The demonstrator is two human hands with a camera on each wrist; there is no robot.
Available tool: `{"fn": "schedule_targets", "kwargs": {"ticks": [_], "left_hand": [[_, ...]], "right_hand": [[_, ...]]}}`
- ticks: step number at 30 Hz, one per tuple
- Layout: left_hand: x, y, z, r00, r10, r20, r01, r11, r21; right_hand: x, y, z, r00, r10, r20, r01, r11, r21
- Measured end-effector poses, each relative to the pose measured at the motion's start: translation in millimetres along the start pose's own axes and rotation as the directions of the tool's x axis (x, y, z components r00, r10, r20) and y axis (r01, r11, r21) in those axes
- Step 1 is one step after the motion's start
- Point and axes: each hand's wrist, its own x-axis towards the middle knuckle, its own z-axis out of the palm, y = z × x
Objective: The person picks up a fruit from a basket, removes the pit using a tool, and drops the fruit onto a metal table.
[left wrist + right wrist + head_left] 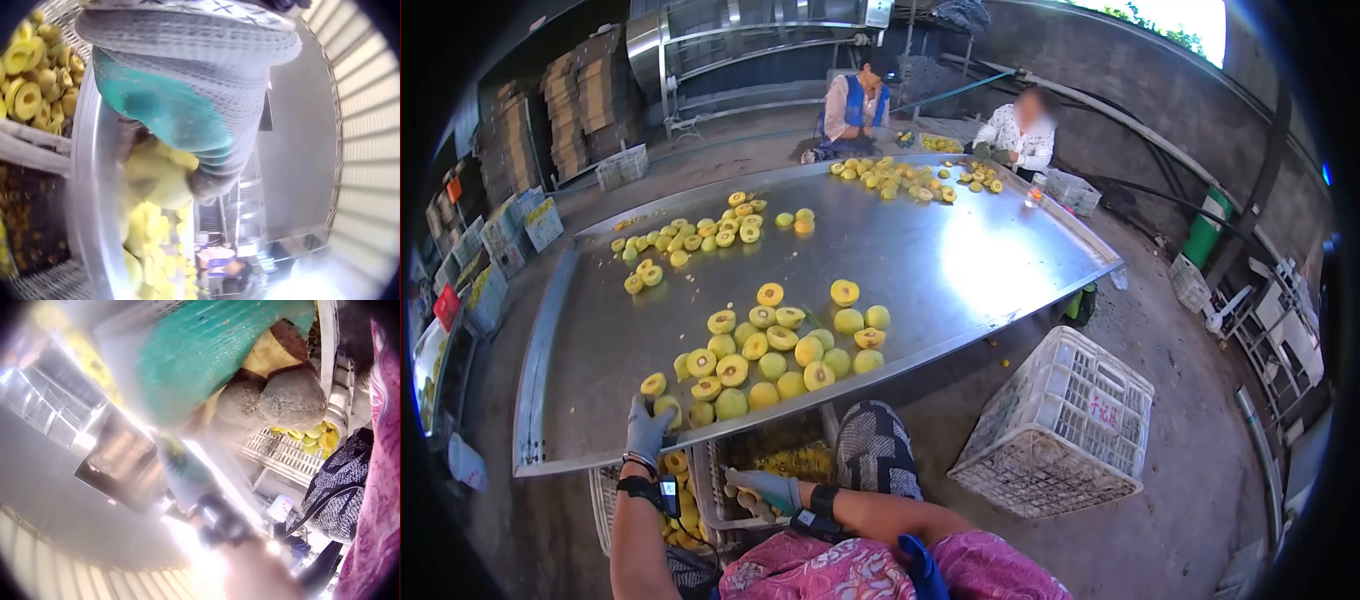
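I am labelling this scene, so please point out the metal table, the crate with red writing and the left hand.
Metal table point(870, 252): head view, bare middle of its top.
Crate point(1080, 408): head view, the panel with red writing.
Left hand point(645, 433): head view, back of the glove.

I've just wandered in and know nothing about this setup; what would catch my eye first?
Most likely the broad metal table across the middle of the head view, scattered with yellow-green fruit, many pieces cut open. At its near edge, the gloved left hand grips a fruit, while the gloved right hand is lower down. A white crate stands on the floor to the right.
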Motion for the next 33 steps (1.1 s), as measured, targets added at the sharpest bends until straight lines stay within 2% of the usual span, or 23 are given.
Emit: {"fn": "schedule_targets", "kwargs": {"ticks": [1, 2, 3, 4, 5, 6, 7, 8, 9, 10, 11, 12, 13, 14, 16, 17, 19, 21, 23, 26, 30, 33], "left_hand": [[-24.7, 47.6, -3.9, 0.991, -0.128, 0.043, 0.135, 0.941, -0.311], [-34.9, 59.0, -2.7, 0.981, -0.162, 0.109, 0.195, 0.801, -0.566], [-44.8, 59.0, -6.7, 0.971, -0.186, 0.152, 0.235, 0.596, -0.768], [-49.8, 55.2, -4.6, 0.966, -0.037, 0.257, 0.248, 0.421, -0.872], [-51.9, 39.5, -0.3, 0.958, 0.024, 0.287, 0.272, 0.252, -0.929], [-72.4, 62.7, -6.7, 0.937, 0.028, 0.35, 0.345, 0.105, -0.933], [-72.7, 48.2, -0.4, 0.959, 0.036, 0.281, 0.281, 0.019, -0.96], [-76.6, 45.9, 3.5, 0.97, 0.055, 0.238, 0.238, -0.004, -0.971], [-80.3, 48.4, 8.2, 0.984, 0.046, 0.171, 0.169, 0.033, -0.985], [-88.0, 56.3, 7.5, 0.979, 0.117, 0.17, 0.171, -0.004, -0.985], [-94.7, 59.4, 6.6, 0.975, 0.14, 0.171, 0.181, -0.061, -0.982], [-100.9, 62.9, 7.1, 0.979, 0.148, 0.138, 0.137, 0.017, -0.99], [-106.9, 66.4, 7.5, 0.982, 0.156, 0.104, 0.09, 0.094, -0.991], [-111.9, 71.4, 8.7, 0.987, 0.159, 0.037, -0.014, 0.303, -0.953], [-116.9, 74.1, 13.5, 0.985, 0.171, -0.031, -0.114, 0.499, -0.859], [-119.0, 73.7, 15.6, 0.986, 0.165, -0.036, -0.115, 0.502, -0.857], [-120.3, 72.1, 18.7, 0.994, 0.111, 0.011, -0.023, 0.295, -0.955], [-120.2, 70.8, 21.8, 0.988, 0.06, 0.141, 0.15, -0.175, -0.973], [-123.4, 71.6, 22.4, 0.989, 0.051, 0.142, 0.148, -0.146, -0.978], [-132.6, 82.9, 18.7, 0.987, 0.067, 0.146, 0.151, -0.076, -0.986], [-131.8, 81.1, 25.4, 0.987, 0.091, 0.133, 0.134, -0.002, -0.991], [-134.1, 86.4, 25.4, 0.989, 0.098, 0.115, 0.105, 0.102, -0.989]], "right_hand": [[-4.6, 0.0, 0.7, 1.0, -0.022, -0.003, 0.022, 1.0, -0.022], [-5.4, 0.9, 5.8, 0.999, -0.033, 0.014, 0.033, 0.998, -0.045], [-13.3, -5.5, 12.8, 0.996, -0.094, 0.01, 0.095, 0.991, -0.091], [-22.9, -13.5, 18.3, 0.989, -0.144, 0.028, 0.146, 0.981, -0.13], [-31.2, -21.2, 29.2, 0.99, -0.118, -0.072, 0.105, 0.98, -0.167], [-35.9, -28.1, 41.4, 0.972, -0.203, -0.117, 0.173, 0.96, -0.22], [-33.5, -32.3, 35.6, 0.99, -0.139, -0.038, 0.127, 0.967, -0.223], [-28.1, -35.9, 28.5, 0.996, -0.087, 0.025, 0.09, 0.968, -0.235], [-21.8, -34.0, 30.8, 0.983, -0.183, -0.031, 0.169, 0.95, -0.261], [-18.2, -31.1, 34.1, 0.955, -0.283, -0.091, 0.247, 0.925, -0.287], [-25.7, -37.5, 44.6, 0.954, -0.282, -0.103, 0.233, 0.912, -0.336], [-33.0, -47.3, 54.6, 0.951, -0.286, -0.122, 0.22, 0.896, -0.385], [-31.0, -49.6, 56.2, 0.929, -0.351, -0.116, 0.255, 0.835, -0.487], [-29.2, -52.1, 57.8, 0.909, -0.4, -0.113, 0.269, 0.774, -0.573], [-27.4, -57.1, 59.4, 0.861, -0.5, -0.095, 0.283, 0.626, -0.726], [-27.7, -59.7, 62.4, 0.844, -0.529, -0.092, 0.279, 0.579, -0.766], [-31.7, -65.4, 72.1, 0.807, -0.585, -0.08, 0.265, 0.48, -0.836], [-33.0, -65.9, 74.5, 0.769, -0.637, -0.055, 0.244, 0.372, -0.896], [-33.3, -65.1, 73.8, 0.733, -0.68, -0.017, 0.217, 0.257, -0.942], [-44.0, -77.2, 81.6, 0.79, -0.613, -0.026, 0.106, 0.177, -0.979], [-43.9, -79.8, 79.3, 0.806, -0.591, 0.037, 0.105, 0.08, -0.991], [-41.4, -77.6, 77.5, 0.793, -0.605, 0.077, 0.116, 0.026, -0.993]]}}
